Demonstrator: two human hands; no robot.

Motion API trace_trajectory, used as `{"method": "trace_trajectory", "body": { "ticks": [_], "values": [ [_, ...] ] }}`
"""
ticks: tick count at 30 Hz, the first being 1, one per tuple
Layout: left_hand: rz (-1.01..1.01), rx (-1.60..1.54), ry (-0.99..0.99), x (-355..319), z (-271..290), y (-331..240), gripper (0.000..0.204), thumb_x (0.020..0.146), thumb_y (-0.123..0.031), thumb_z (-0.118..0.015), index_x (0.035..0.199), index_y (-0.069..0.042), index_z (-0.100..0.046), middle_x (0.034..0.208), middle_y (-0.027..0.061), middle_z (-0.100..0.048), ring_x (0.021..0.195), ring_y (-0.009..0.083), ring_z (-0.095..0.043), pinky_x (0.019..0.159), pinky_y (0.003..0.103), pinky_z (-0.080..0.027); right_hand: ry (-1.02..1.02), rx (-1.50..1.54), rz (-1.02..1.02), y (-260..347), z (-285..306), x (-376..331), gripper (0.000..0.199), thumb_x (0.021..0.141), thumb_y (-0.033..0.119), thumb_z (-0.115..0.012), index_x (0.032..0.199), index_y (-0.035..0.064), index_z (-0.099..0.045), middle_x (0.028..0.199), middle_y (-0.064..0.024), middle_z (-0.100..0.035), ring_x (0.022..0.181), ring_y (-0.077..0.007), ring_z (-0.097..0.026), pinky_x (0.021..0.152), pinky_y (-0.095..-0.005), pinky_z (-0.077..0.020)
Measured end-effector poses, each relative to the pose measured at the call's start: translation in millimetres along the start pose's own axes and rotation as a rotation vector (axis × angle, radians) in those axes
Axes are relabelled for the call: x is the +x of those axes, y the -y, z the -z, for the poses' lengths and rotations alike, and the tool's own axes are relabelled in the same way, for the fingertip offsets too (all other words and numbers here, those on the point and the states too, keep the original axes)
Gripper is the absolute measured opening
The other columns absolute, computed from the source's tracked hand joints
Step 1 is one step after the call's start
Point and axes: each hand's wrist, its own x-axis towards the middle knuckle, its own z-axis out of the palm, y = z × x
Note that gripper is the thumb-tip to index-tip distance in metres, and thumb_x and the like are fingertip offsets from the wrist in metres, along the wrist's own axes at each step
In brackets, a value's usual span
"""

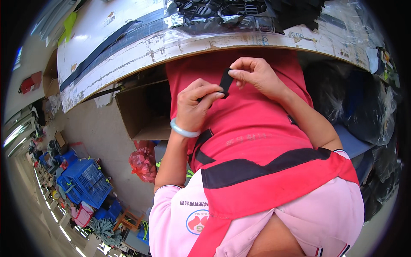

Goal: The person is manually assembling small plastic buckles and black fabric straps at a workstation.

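Observation:
A short black fabric strip [225, 81] is stretched between my two hands, above the lap of my red apron [252, 115]. Thumb and fingers of my left hand [193, 103] pinch its lower end; a pale bangle circles that wrist. At the upper end, my right hand [260, 78] grips the strip between thumb and forefinger. Both hands are just in front of the table's near edge. On the tabletop beyond, several black plastic buckles [214, 10] lie in clear plastic.
The worn white table [158, 53] carries a long black strap [100, 55] on its left. Beneath it stands an open cardboard box [143, 111], with a red plastic bag [143, 166] nearby. Blue crates [87, 180] sit farther left. Dark items in clear plastic [368, 111] crowd the right.

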Motion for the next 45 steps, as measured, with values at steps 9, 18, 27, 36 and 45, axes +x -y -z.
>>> {"method": "trace_trajectory", "body": {
  "ticks": [9,18,27,36,45],
  "values": [
    [0.381,0.223,-0.391,-69,110,-13,0.051,0.071,0.001,-0.078,0.12,-0.006,-0.065,0.095,0.0011,-0.062,0.077,0.0081,-0.055,0.065,0.022,-0.047,0.133,-0.181,-0.079,-6,-3,6,0.019,0.094,0.019,-0.062,0.104,0.0032,-0.064,0.088,-0.0012,-0.063,0.073,-0.0074,-0.058,0.066,-0.0234,-0.0504],
    [0.007,-0.142,0.121,12,-24,12,0.087,0.063,-0.005,-0.085,0.14,-0.004,-0.045,0.111,0.0128,-0.061,0.102,0.0212,-0.059,0.088,0.031,-0.049,0.269,-0.216,0.029,6,-31,4,0.016,0.091,0.013,-0.064,0.098,-0.0014,-0.065,0.08,0.0002,-0.062,0.071,-0.0037,-0.055,0.06,-0.0204,-0.0448],
    [0.526,-0.721,0.13,20,-7,32,0.034,0.092,-0.009,-0.062,0.125,0.0,-0.058,0.085,0.0076,-0.067,0.051,0.0078,-0.052,0.041,0.02,-0.038,0.088,0.093,-0.163,3,12,0,0.019,0.093,0.021,-0.066,0.1,0.003,-0.065,0.076,-0.0011,-0.065,0.063,-0.0062,-0.06,0.055,-0.0194,-0.048],
    [0.602,-1.36,0.187,45,-41,46,0.017,0.094,-0.011,-0.061,0.11,-0.006,-0.06,0.102,0.0066,-0.063,0.082,0.0166,-0.06,0.055,0.024,-0.048,-0.006,-0.196,0.217,9,25,-13,0.011,0.092,0.01,-0.065,0.098,0.0005,-0.065,0.083,-0.0014,-0.065,0.073,-0.0076,-0.06,0.065,-0.0226,-0.0496],
    [0.586,-1.366,0.433,51,-32,49,0.016,0.097,-0.012,-0.057,0.11,-0.004,-0.059,0.105,0.0107,-0.061,0.095,0.0237,-0.064,0.064,0.031,-0.058,-0.695,-1.261,0.643,34,148,-11,0.029,0.082,0.018,-0.07,0.11,0.0099,-0.067,0.116,-0.0073,-0.061,0.11,-0.0286,-0.053,0.094,-0.0381,-0.0419]
  ]
}}
